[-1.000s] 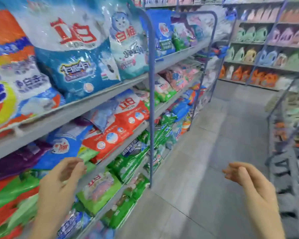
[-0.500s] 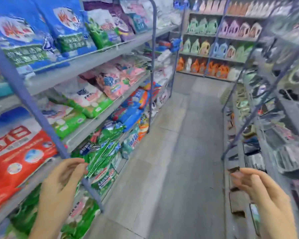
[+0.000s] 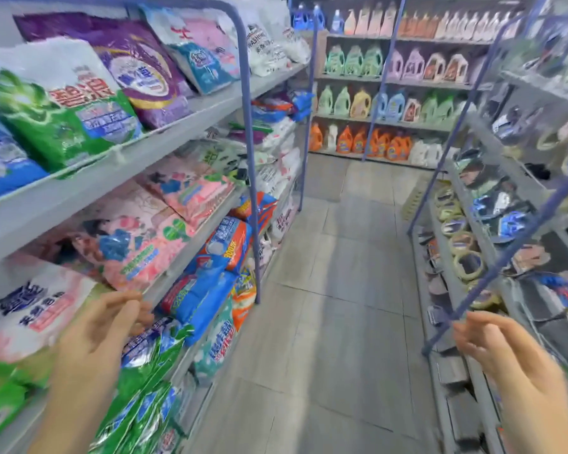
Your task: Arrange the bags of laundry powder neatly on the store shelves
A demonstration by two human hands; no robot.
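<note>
Both hands empty: left hand point(image 3: 102, 335) loose-fingered beside the shelves point(image 3: 79, 191), right hand point(image 3: 505, 352) loosely curled over the aisle. Laundry powder bags point(image 3: 128, 253) fill at least three tiers on my left. One white bag point(image 3: 263, 37) reads "WASHING"; the rest is blurred.

One wide-angle camera, worn on the head, faces forward and slightly down along a store aisle point(image 3: 335, 290). The left shelves point(image 3: 177, 132) pass close beside the lens, the right racks point(image 3: 473, 257) stand near, and the bottle shelves point(image 3: 391, 122) close the far end. The left hand point(image 3: 95, 339) and right hand point(image 3: 505, 348) show at the bottom edge.
</note>
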